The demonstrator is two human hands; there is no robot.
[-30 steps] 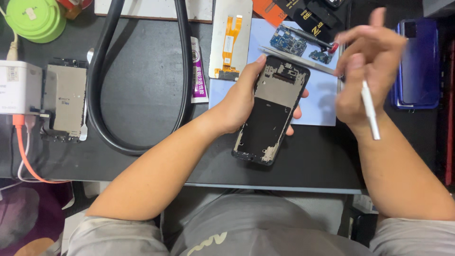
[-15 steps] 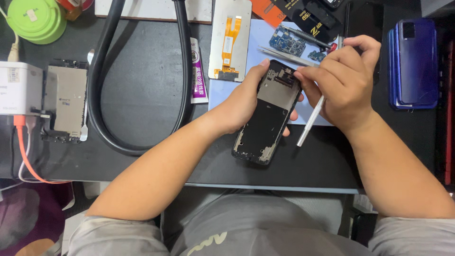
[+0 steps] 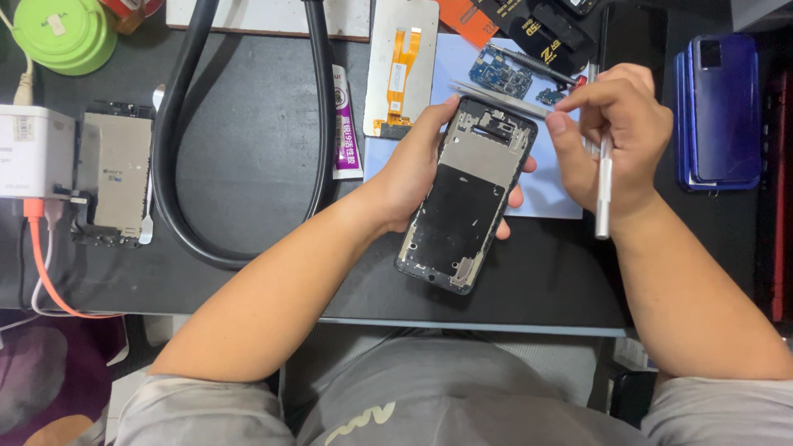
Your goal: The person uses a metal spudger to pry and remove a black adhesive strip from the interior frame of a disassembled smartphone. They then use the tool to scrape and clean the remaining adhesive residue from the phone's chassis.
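Note:
My left hand (image 3: 417, 169) grips an opened black phone frame (image 3: 467, 194) by its left side, holding it tilted over the dark desk. My right hand (image 3: 615, 132) is closed around a slim silver tool (image 3: 603, 194) whose shaft points down toward me, and its thumb sits just right of the frame's upper corner. A pale blue mat (image 3: 545, 194) lies under both hands. On the mat rest a blue circuit board (image 3: 504, 73) and a white phone screen with an orange flex cable (image 3: 401, 66).
A thick black hose (image 3: 178, 202) loops across the desk's left half. Further left lie a bare phone chassis (image 3: 116, 177) and a white charger box (image 3: 29, 153) with an orange cable. A purple glue tube (image 3: 345, 124) lies by the hose. Blue phone backs (image 3: 719, 111) are stacked at the right.
My right hand came down from above the mat to the frame's top right corner, and the silver tool swung with it. The left hand and frame stayed nearly still.

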